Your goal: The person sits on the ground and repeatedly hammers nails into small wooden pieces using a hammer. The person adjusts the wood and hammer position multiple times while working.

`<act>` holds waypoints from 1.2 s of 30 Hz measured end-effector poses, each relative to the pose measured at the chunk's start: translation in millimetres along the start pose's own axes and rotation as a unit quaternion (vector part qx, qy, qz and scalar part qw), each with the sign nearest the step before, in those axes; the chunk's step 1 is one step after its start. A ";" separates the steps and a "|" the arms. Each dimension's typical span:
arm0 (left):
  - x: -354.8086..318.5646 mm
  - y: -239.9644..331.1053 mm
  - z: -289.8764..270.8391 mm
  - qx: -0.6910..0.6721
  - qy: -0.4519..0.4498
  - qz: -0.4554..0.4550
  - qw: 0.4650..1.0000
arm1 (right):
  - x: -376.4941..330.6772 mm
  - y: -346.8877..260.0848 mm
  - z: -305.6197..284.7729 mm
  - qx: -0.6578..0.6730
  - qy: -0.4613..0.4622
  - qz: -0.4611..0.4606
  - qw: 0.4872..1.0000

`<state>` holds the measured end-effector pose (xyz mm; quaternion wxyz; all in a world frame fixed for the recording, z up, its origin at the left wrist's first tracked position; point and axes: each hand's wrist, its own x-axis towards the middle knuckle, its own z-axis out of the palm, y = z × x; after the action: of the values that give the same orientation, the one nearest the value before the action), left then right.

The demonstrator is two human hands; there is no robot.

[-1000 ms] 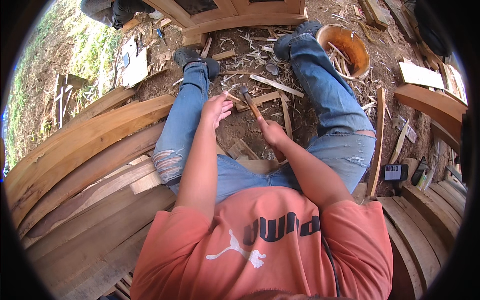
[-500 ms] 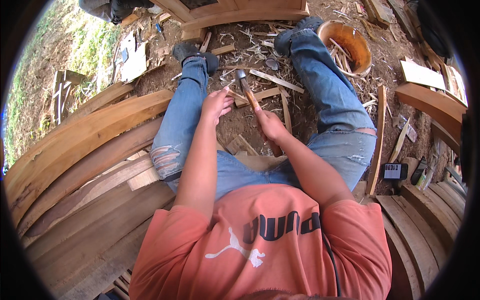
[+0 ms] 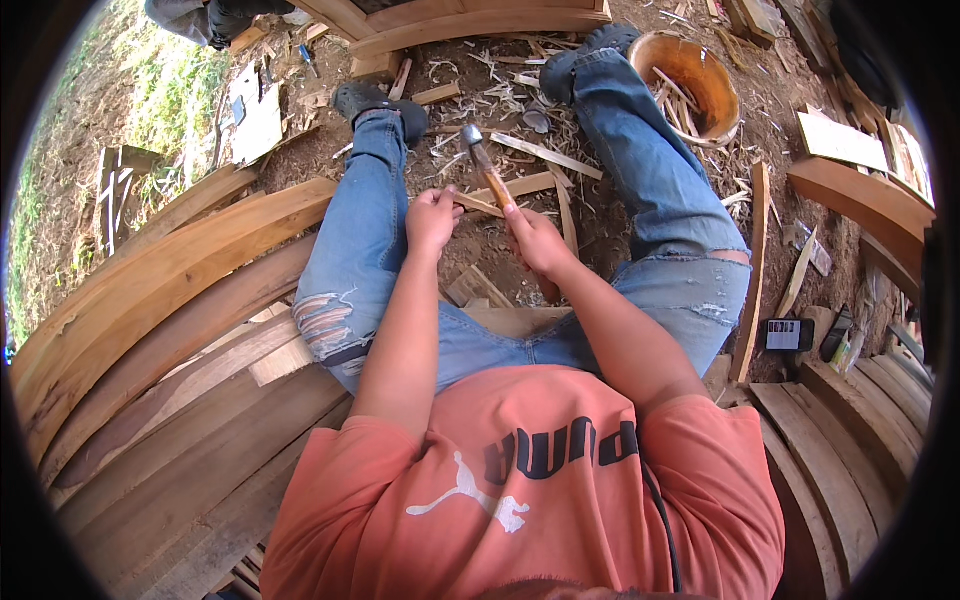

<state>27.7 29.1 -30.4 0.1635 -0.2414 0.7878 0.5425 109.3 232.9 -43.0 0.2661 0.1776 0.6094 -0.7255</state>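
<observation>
I sit on planks with my legs in torn blue jeans stretched out over dirt and wood shavings. My right hand (image 3: 537, 243) grips the wooden handle of a hammer (image 3: 484, 166), whose metal head is raised and points away from me. My left hand (image 3: 432, 219) is closed on the end of a thin wooden strip (image 3: 478, 203) that lies between my knees, just left of the hammer handle. What else the left fingers pinch is too small to tell.
Long curved planks (image 3: 170, 290) are stacked at my left and planks (image 3: 850, 440) at my right. An orange bucket (image 3: 692, 85) with wood scraps stands by my right foot. A curved wooden frame (image 3: 470, 22) lies ahead. A dark phone-like object (image 3: 788, 333) rests at right. Another person's leg (image 3: 205, 18) shows at top left.
The hammer has swung up from near the wood strip; its head is now raised higher and farther from me. My left hand has stayed on the strip.
</observation>
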 end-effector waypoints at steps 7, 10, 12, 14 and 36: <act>2.4 37.7 -3.7 0.071 0.034 0.117 0.990 | 2.4 -1.4 -10.4 0.066 0.022 0.034 0.997; 3.0 36.2 -3.0 0.088 0.042 0.145 0.985 | 4.7 0.0 -12.2 0.064 0.019 0.032 0.997; 2.3 36.6 -1.9 0.096 0.046 0.155 0.982 | 6.5 2.9 -11.7 0.057 0.016 0.030 0.998; 0.7 36.3 -2.3 0.101 0.052 0.163 0.980 | 6.0 3.7 -8.5 0.043 0.016 0.026 0.999; -11.5 40.2 4.2 -0.119 -0.073 0.002 0.990 | -3.9 -8.9 -5.9 0.061 -0.024 0.028 0.997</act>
<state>14.8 47.2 5.3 0.1896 -0.2179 0.7041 0.6487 106.6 240.5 -34.8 0.2898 0.1928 0.5523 -0.7575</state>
